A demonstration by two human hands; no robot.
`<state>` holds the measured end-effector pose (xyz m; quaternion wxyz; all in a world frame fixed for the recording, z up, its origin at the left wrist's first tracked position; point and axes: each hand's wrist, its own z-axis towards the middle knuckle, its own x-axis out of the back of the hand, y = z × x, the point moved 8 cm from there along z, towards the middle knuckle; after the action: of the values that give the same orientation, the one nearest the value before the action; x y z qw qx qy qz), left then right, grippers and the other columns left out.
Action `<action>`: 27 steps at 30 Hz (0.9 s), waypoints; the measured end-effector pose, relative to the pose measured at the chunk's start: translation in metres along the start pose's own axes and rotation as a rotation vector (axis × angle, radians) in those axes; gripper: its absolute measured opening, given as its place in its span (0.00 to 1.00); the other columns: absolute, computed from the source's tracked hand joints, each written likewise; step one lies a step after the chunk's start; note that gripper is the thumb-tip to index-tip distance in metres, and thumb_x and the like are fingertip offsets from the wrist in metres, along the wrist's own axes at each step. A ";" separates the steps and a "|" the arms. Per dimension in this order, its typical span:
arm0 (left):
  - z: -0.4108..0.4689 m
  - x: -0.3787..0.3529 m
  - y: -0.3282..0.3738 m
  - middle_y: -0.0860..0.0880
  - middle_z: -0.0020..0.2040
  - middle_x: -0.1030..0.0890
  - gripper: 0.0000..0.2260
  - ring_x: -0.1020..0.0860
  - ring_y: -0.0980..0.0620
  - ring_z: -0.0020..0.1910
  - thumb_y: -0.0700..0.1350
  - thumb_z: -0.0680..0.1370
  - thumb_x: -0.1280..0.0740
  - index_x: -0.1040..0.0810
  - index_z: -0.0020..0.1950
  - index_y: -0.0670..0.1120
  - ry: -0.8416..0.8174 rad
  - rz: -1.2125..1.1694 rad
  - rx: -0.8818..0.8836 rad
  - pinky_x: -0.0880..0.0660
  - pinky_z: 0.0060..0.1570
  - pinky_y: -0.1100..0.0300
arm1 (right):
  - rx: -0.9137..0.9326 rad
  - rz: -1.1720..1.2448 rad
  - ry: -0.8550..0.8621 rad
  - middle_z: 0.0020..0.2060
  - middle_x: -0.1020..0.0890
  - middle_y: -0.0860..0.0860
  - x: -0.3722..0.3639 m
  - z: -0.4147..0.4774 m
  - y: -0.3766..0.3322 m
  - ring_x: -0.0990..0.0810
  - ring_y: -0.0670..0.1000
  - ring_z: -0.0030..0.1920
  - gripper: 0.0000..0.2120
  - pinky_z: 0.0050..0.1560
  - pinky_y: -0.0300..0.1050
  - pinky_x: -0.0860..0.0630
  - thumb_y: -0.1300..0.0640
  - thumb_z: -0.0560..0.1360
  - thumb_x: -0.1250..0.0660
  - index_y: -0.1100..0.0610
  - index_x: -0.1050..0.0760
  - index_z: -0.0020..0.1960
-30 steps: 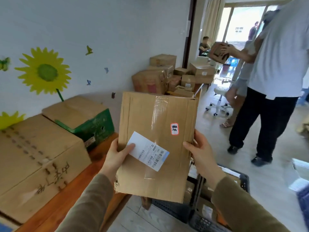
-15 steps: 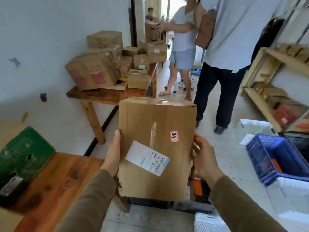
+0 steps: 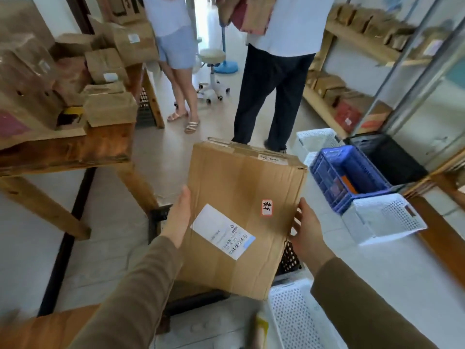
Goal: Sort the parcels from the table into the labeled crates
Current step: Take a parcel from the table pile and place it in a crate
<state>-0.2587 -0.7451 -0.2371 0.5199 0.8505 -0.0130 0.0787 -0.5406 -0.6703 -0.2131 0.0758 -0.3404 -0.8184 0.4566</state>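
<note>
I hold a flat brown cardboard parcel [image 3: 239, 197] in front of me, above the floor. It carries a white shipping label near its lower left and a small red-edged sticker toward its right side. My left hand [image 3: 179, 217] grips its left edge, and my right hand [image 3: 305, 225] grips its right edge with the fingers behind the box. A black crate [image 3: 289, 258] lies under the parcel, mostly hidden by it. A blue crate [image 3: 344, 177] and a white crate [image 3: 385, 217] stand on the floor to the right.
A wooden table [image 3: 75, 147] stacked with several cardboard boxes [image 3: 108, 109] stands at the left. Two persons [image 3: 274, 84] stand ahead in the aisle beside a white stool [image 3: 212, 71]. Wooden shelves [image 3: 352, 71] with boxes line the right. Another white crate [image 3: 292, 316] sits near my feet, and a black bin [image 3: 387, 157] behind the blue one.
I have turned right, away from the wall and the near table. The parcel has tipped from upright to flatter and lower, now over the crates on the floor. Both hands keep their hold.
</note>
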 end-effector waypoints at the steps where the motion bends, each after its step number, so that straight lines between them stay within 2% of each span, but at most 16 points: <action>1: 0.011 -0.016 -0.001 0.49 0.72 0.32 0.42 0.33 0.46 0.70 0.77 0.69 0.53 0.35 0.74 0.51 -0.029 0.011 0.022 0.39 0.71 0.45 | -0.007 -0.004 0.017 0.55 0.24 0.48 0.006 0.013 -0.003 0.27 0.51 0.58 0.12 0.57 0.51 0.29 0.48 0.80 0.43 0.51 0.28 0.60; 3: 0.032 -0.036 -0.009 0.47 0.72 0.31 0.49 0.32 0.45 0.69 0.82 0.61 0.51 0.33 0.72 0.52 -0.055 0.017 0.063 0.38 0.69 0.43 | -0.023 0.004 0.047 0.51 0.24 0.48 0.016 0.033 -0.005 0.27 0.51 0.55 0.08 0.58 0.52 0.29 0.50 0.81 0.43 0.50 0.28 0.57; 6: 0.067 -0.069 -0.009 0.49 0.69 0.27 0.52 0.29 0.47 0.67 0.83 0.57 0.49 0.31 0.71 0.52 -0.082 0.019 0.089 0.36 0.69 0.45 | -0.060 0.021 0.071 0.51 0.23 0.49 0.028 0.071 -0.015 0.26 0.51 0.53 0.08 0.56 0.52 0.28 0.53 0.81 0.44 0.51 0.27 0.56; 10: 0.093 -0.115 0.011 0.48 0.63 0.22 0.43 0.24 0.46 0.62 0.78 0.64 0.47 0.26 0.67 0.51 -0.104 -0.004 0.122 0.32 0.66 0.45 | -0.103 0.019 0.105 0.60 0.24 0.51 0.043 0.120 -0.022 0.27 0.54 0.62 0.12 0.64 0.59 0.30 0.54 0.81 0.44 0.53 0.27 0.61; 12: 0.114 -0.132 0.003 0.48 0.59 0.20 0.43 0.23 0.45 0.60 0.79 0.62 0.46 0.23 0.63 0.52 -0.118 0.009 0.139 0.31 0.64 0.44 | -0.120 0.027 0.114 0.59 0.24 0.51 0.049 0.138 -0.024 0.27 0.54 0.63 0.11 0.64 0.58 0.30 0.55 0.81 0.43 0.52 0.27 0.59; 15: 0.148 -0.155 -0.013 0.51 0.67 0.26 0.50 0.28 0.49 0.66 0.84 0.55 0.47 0.29 0.69 0.57 -0.125 0.042 0.147 0.35 0.68 0.45 | -0.162 0.058 0.134 0.55 0.22 0.50 0.058 0.160 -0.024 0.26 0.53 0.61 0.09 0.59 0.54 0.28 0.57 0.80 0.43 0.53 0.25 0.54; 17: 0.145 -0.177 0.006 0.54 0.72 0.31 0.45 0.33 0.51 0.70 0.80 0.62 0.49 0.35 0.73 0.57 -0.143 0.077 0.119 0.39 0.71 0.46 | -0.186 0.057 0.149 0.54 0.22 0.50 0.067 0.175 -0.020 0.27 0.54 0.62 0.08 0.59 0.55 0.29 0.58 0.80 0.43 0.52 0.25 0.53; 19: 0.146 -0.195 0.017 0.54 0.73 0.34 0.38 0.35 0.52 0.71 0.74 0.71 0.50 0.37 0.74 0.54 -0.162 0.106 0.082 0.41 0.72 0.47 | -0.205 0.058 0.175 0.59 0.24 0.52 0.078 0.185 -0.015 0.28 0.55 0.64 0.09 0.58 0.56 0.29 0.58 0.80 0.43 0.54 0.27 0.57; 20: 0.151 -0.204 0.019 0.54 0.73 0.34 0.38 0.36 0.52 0.72 0.74 0.71 0.51 0.36 0.74 0.54 -0.179 0.122 0.080 0.41 0.72 0.47 | -0.215 0.059 0.183 0.60 0.24 0.53 0.082 0.190 -0.013 0.28 0.56 0.64 0.09 0.56 0.55 0.28 0.59 0.80 0.44 0.55 0.27 0.57; 23: 0.172 -0.232 0.011 0.53 0.71 0.31 0.48 0.33 0.51 0.71 0.82 0.60 0.51 0.33 0.72 0.56 -0.231 0.170 0.122 0.39 0.71 0.47 | -0.259 0.041 0.218 0.59 0.24 0.54 0.101 0.207 -0.002 0.28 0.57 0.63 0.10 0.51 0.53 0.26 0.65 0.80 0.45 0.58 0.28 0.57; 25: 0.182 -0.246 0.004 0.52 0.71 0.31 0.47 0.33 0.50 0.70 0.80 0.61 0.52 0.32 0.72 0.55 -0.261 0.194 0.155 0.39 0.71 0.47 | -0.282 0.003 0.227 0.59 0.24 0.55 0.111 0.213 0.008 0.27 0.58 0.63 0.11 0.48 0.50 0.23 0.69 0.79 0.44 0.59 0.29 0.58; 27: 0.191 -0.262 -0.002 0.52 0.71 0.30 0.47 0.32 0.51 0.70 0.80 0.60 0.50 0.32 0.71 0.55 -0.305 0.209 0.188 0.39 0.71 0.47 | -0.297 0.027 0.261 0.59 0.24 0.55 0.122 0.220 0.020 0.26 0.59 0.63 0.13 0.51 0.52 0.24 0.71 0.79 0.43 0.58 0.29 0.58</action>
<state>-0.4944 -0.9295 -0.3630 0.4191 0.8914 -0.1723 0.0034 -0.7188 -0.7398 -0.3780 0.1239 -0.4151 -0.8555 0.2838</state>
